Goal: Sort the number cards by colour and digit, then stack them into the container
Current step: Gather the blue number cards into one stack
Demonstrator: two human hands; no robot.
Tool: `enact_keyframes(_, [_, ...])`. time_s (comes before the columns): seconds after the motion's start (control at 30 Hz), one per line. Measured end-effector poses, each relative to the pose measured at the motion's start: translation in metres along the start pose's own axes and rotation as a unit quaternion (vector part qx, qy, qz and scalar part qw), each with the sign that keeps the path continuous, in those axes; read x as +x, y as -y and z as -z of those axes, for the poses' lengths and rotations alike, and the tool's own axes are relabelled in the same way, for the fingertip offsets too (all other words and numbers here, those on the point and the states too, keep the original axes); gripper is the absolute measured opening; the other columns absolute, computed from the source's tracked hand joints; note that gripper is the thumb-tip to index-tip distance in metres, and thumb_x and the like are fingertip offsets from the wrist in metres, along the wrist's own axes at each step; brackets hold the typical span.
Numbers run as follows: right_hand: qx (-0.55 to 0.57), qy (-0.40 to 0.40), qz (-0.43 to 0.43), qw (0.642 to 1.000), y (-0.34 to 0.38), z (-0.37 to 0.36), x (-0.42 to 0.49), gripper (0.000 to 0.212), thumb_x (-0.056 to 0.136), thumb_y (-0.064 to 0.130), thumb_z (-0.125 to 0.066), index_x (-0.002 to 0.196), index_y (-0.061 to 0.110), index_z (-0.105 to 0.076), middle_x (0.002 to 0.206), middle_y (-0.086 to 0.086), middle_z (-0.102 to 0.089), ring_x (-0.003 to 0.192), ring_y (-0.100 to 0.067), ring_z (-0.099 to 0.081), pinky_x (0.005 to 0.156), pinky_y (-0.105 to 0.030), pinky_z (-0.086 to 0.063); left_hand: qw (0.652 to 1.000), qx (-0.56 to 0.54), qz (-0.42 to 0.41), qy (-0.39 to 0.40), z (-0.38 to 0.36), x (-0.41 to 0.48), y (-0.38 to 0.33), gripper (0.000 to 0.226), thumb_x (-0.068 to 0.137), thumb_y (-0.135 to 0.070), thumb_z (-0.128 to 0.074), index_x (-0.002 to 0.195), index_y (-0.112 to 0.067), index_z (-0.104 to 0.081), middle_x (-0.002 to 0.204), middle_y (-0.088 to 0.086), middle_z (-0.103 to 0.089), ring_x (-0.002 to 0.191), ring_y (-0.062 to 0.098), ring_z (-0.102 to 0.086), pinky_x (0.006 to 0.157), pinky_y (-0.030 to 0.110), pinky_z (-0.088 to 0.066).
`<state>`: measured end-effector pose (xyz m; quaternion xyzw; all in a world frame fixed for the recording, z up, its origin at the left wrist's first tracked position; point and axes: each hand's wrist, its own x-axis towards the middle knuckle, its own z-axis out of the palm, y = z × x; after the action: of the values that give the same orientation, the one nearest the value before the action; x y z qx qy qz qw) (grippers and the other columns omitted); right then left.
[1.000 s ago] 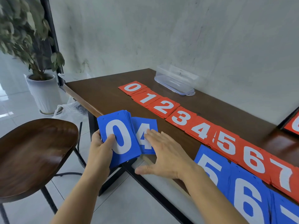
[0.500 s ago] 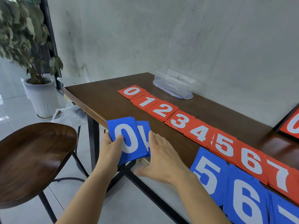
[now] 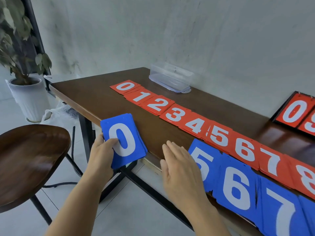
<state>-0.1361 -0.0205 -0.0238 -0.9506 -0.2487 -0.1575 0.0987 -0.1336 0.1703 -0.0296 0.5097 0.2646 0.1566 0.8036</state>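
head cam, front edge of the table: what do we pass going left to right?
stool → left hand, holding the blue 0 stack → right hand, fingers straight, holding nothing → blue 5 pile → blue 6 pile → blue 7 pile

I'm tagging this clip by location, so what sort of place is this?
Likely an indoor office or café-style corner, though I can't be sure: a dark wooden table stands against a plain grey wall, a wooden stool sits beside it, and a potted plant stands on the glossy tiled floor.
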Motion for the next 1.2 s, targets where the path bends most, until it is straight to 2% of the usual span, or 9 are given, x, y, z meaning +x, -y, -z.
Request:
enact_keyframes(0.07, [-0.027,-0.031,-0.083,0.996,-0.018,0.008,-0.015,0.039,0.091,0.03,-0.061,0.125,0.011,-0.063,0.127,-0.005,-0.064,0.119,-0.021,-0.06,0.096,-0.03,-0.045,1.0,-0.009,0.001,-0.008,-0.004,-0.007,0.003,0.017,0.096,-0.008,-0.051,0.096,-0.024,-0.058,0.098,-0.001,-0.069,0.084,0.021,-0.069,0.062,0.033,-0.054])
enact_keyframes(0.17, [-0.012,0.034,-0.141,0.989,-0.033,0.009,-0.03,0.048,0.099,0.026,-0.048,0.145,0.011,-0.041,0.151,-0.006,-0.04,0.141,-0.02,-0.035,0.113,-0.031,-0.03,1.0,-0.018,0.0,-0.019,-0.011,-0.018,0.01,0.015,0.097,-0.01,-0.052,0.099,-0.023,-0.059,0.097,-0.001,-0.069,0.082,0.019,-0.068,0.06,0.032,-0.053])
enact_keyframes(0.33, [-0.003,0.033,-0.076,0.997,-0.033,0.003,-0.035,0.049,0.071,0.024,-0.082,0.116,0.009,-0.068,0.119,-0.007,-0.068,0.113,-0.022,-0.064,0.089,-0.032,-0.053,0.999,-0.032,0.012,-0.021,-0.017,-0.04,0.021,0.014,0.097,-0.013,-0.053,0.107,-0.021,-0.058,0.097,-0.002,-0.069,0.083,0.019,-0.069,0.051,0.028,-0.056])
enact_keyframes(0.43, [0.03,0.07,0.028,0.997,-0.028,0.01,-0.027,0.045,0.099,0.024,-0.047,0.142,0.01,-0.044,0.15,-0.005,-0.041,0.141,-0.019,-0.034,0.114,-0.028,-0.025,0.999,-0.037,0.008,-0.026,-0.015,-0.051,0.027,0.015,0.097,-0.011,-0.052,0.105,-0.021,-0.059,0.098,0.0,-0.07,0.085,0.022,-0.069,0.058,0.032,-0.056])
enact_keyframes(0.53, [0.052,0.091,0.098,0.99,-0.029,0.014,-0.017,0.045,0.104,0.024,-0.029,0.147,0.011,-0.035,0.156,-0.003,-0.031,0.146,-0.016,-0.022,0.111,-0.019,-0.006,0.999,-0.038,0.001,-0.027,-0.012,-0.057,0.03,0.018,0.096,-0.008,-0.051,0.103,-0.022,-0.06,0.098,0.001,-0.071,0.082,0.023,-0.07,0.06,0.034,-0.055])
enact_keyframes(0.67, [0.05,0.106,0.08,0.99,-0.032,0.021,-0.015,0.047,0.105,0.029,-0.029,0.15,0.016,-0.029,0.159,0.002,-0.024,0.147,-0.01,-0.016,0.111,-0.017,0.002,0.999,-0.029,-0.004,-0.013,-0.016,-0.059,0.027,0.016,0.096,-0.009,-0.051,0.099,-0.023,-0.059,0.096,0.002,-0.072,0.081,0.024,-0.071,0.06,0.034,-0.056])
enact_keyframes(0.87, [0.049,0.164,-0.064,0.983,-0.029,0.035,-0.026,0.058,0.103,0.045,-0.017,0.154,0.018,-0.012,0.161,0.002,-0.013,0.148,-0.011,-0.007,0.118,-0.024,-0.003,0.999,-0.007,0.028,0.037,-0.028,-0.061,0.025,0.021,0.097,-0.007,-0.049,0.103,-0.024,-0.061,0.093,0.001,-0.074,0.08,0.024,-0.072,0.061,0.037,-0.059])
enact_keyframes(1.0, [0.037,0.171,-0.046,0.983,-0.018,0.029,-0.02,0.054,0.105,0.038,-0.018,0.154,0.017,-0.011,0.162,0.0,-0.01,0.149,-0.011,-0.005,0.117,-0.022,-0.001,0.996,0.025,0.045,0.071,-0.034,-0.066,0.035,0.026,0.096,-0.006,-0.048,0.113,-0.021,-0.061,0.102,0.004,-0.073,0.09,0.027,-0.071,0.08,0.046,-0.058])
enact_keyframes(1.2, [0.078,0.185,-0.01,0.98,-0.008,0.033,-0.019,0.053,0.105,0.023,-0.027,0.155,0.018,-0.01,0.162,0.005,-0.009,0.148,-0.005,-0.004,0.112,-0.014,0.001,0.995,0.021,0.054,0.084,-0.029,-0.07,0.037,0.027,0.097,-0.006,-0.048,0.113,-0.024,-0.059,0.103,0.003,-0.073,0.092,0.028,-0.07,0.082,0.048,-0.057])
